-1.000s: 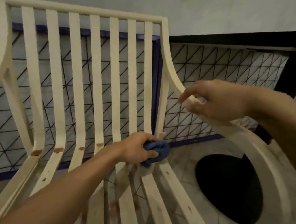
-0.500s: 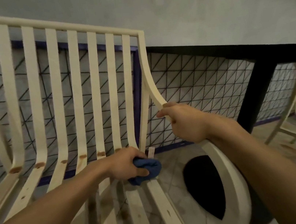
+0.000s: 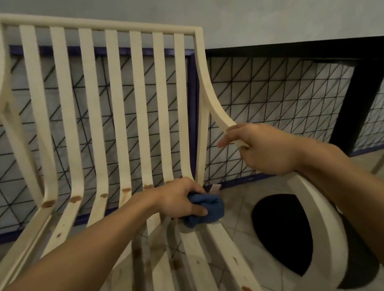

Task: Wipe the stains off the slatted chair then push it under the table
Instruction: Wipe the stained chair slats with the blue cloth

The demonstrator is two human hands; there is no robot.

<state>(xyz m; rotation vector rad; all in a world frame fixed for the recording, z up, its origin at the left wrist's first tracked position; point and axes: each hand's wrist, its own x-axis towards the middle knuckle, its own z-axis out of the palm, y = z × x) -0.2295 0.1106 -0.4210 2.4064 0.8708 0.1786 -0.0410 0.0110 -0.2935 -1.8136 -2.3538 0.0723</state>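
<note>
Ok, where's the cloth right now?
Head view, centre: the cloth is bunched in the left hand, on the chair's right-side slats where seat meets backrest, just left of the right armrest.

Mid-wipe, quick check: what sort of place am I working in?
Probably a patio or terrace dining spot: a cream slatted chair next to a dark-framed table, a wire-mesh railing behind them, and a tiled floor.
</note>
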